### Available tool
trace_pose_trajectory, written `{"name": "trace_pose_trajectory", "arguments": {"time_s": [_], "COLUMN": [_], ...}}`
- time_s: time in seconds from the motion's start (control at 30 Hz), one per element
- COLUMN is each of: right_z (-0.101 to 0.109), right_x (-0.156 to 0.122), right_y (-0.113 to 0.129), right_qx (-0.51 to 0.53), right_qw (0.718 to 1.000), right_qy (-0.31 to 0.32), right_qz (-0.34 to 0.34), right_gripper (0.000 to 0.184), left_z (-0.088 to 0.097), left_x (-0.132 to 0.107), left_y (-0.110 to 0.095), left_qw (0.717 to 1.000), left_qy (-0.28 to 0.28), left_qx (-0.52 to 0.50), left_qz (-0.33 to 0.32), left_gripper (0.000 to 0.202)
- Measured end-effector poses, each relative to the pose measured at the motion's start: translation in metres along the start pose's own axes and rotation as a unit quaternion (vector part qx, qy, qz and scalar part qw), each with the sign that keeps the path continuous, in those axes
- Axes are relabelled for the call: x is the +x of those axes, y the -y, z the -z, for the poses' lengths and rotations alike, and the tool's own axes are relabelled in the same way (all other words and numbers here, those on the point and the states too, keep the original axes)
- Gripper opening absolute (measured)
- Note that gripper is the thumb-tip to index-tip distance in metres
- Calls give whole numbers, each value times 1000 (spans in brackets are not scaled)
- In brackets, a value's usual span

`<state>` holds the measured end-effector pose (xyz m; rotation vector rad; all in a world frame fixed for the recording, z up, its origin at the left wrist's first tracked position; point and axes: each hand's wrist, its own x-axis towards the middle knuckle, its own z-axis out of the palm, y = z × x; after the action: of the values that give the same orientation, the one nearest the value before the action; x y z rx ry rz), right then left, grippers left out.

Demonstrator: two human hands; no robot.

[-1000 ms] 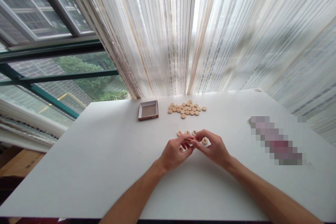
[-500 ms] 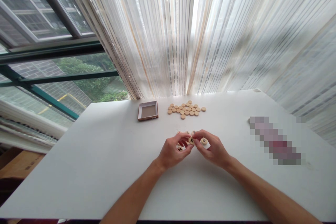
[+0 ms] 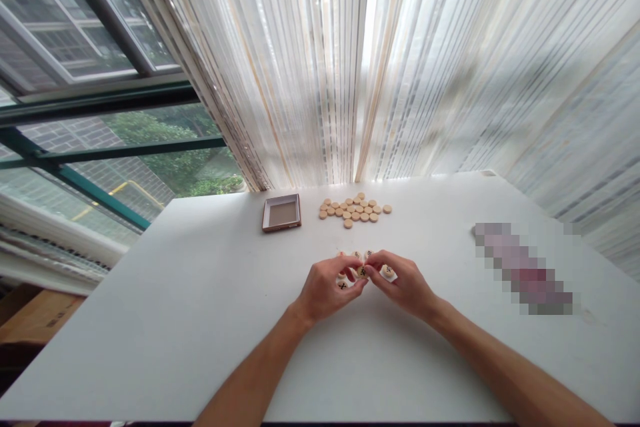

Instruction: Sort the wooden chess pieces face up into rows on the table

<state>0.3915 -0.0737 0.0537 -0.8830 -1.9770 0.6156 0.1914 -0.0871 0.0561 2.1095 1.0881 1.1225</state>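
Observation:
Between the fingertips of both hands is a round wooden Chinese chess piece point(image 3: 362, 272), its face marked with a dark character. My left hand point(image 3: 326, 285) grips it from the left with thumb and fingers. From the right, my right hand point(image 3: 403, 283) pinches the same piece. Other face-up pieces lie around the hands: one piece with a black character point(image 3: 342, 285) under the left fingers, another point(image 3: 388, 270) by the right fingers, and a few just behind the fingertips, partly hidden.
Farther back on the white table point(image 3: 200, 313) lies a cluster of blank-side-up wooden pieces point(image 3: 355, 209). Left of it stands an open shallow box point(image 3: 282, 213). A pixelated pinkish object point(image 3: 520, 270) lies at the right. A striped curtain point(image 3: 310, 80) hangs behind the table.
The held piece has shifted slightly down and left in the fingers. Both hands otherwise keep nearly the same place, and the other pieces stay put.

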Motion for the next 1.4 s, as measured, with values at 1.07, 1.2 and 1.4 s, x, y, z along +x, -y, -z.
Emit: {"name": "trace_pose_trajectory", "arguments": {"time_s": [1.07,1.2,1.4], "right_z": [23,23,25], "right_x": [8,8,8], "right_y": [-34,-33,-36], "right_qx": [-61,-61,-68], "right_qw": [987,987,985], "right_qy": [-113,-118,-120], "right_qz": [-93,-95,-100], "right_gripper": [17,20,19], "left_z": [10,9,10], "left_x": [-3,-4,-3], "left_y": [2,2,0], "left_qw": [968,967,965], "left_qy": [135,133,138], "left_qx": [208,216,224], "left_qz": [-40,-35,-25], "left_gripper": [21,20,20]}}
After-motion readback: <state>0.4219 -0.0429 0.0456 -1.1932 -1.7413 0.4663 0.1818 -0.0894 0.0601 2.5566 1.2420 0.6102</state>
